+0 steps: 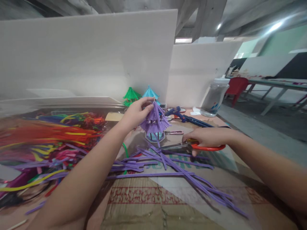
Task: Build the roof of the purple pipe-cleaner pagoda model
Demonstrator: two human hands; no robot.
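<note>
"Where's the purple model tower (155, 126)?"
"Centre of the frame. The left hand (136, 113) pinches its peak, so the 2 roof tiers flare out below that grip and to its right."
"And the right hand (207, 137)?"
"Right of centre, wrapped around the scissors (208, 148), blades pointing left to just below the tower. Loose purple strips (177, 174) lie beneath, towards the lower right of the frame."
</note>
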